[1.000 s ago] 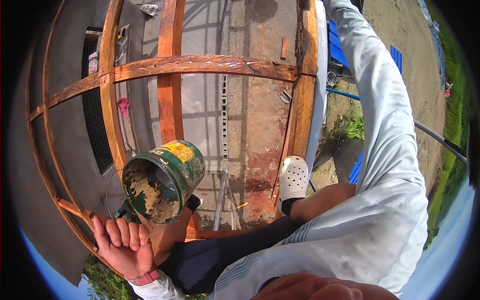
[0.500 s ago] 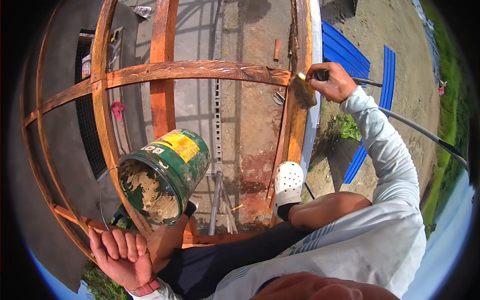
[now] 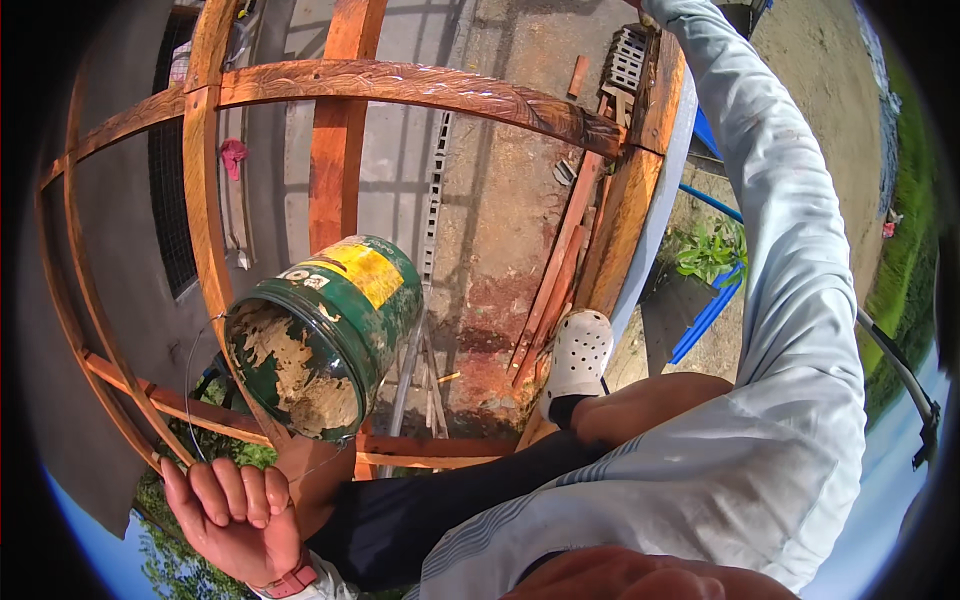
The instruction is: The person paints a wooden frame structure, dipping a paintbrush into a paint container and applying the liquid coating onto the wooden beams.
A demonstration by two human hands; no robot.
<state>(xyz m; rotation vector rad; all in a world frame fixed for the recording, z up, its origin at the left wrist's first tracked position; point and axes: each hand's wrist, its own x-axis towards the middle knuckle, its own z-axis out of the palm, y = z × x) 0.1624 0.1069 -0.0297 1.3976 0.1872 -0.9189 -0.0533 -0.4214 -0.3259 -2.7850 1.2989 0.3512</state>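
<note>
My left hand [image 3: 235, 515] is closed, its fingers curled round the thin wire handle [image 3: 193, 400] of a green bucket [image 3: 345, 320]. The bucket hangs tilted with its mouth toward me. Dried tan residue coats the inside, and a yellow label marks its side. My right arm [image 3: 770, 170] reaches far up past the reddish-brown wooden beam [image 3: 630, 225]. Only a sliver of the right hand shows at the top edge; its fingers, and anything in them, are out of frame. Wet-looking gloss covers part of the wooden crosspiece [image 3: 420, 85].
My foot in a white clog [image 3: 580, 352] rests on the beam. Open wooden framing [image 3: 205, 200] stands over a concrete floor far below. Loose planks [image 3: 555, 275] and a perforated block [image 3: 627, 60] lie down there. Blue sheets [image 3: 708, 315] and a leafy plant [image 3: 712, 252] are at the right.
My right hand, which held a paintbrush against the beam, has moved up and forward almost out of view. The view has shifted, while the left hand keeps the bucket hanging.
</note>
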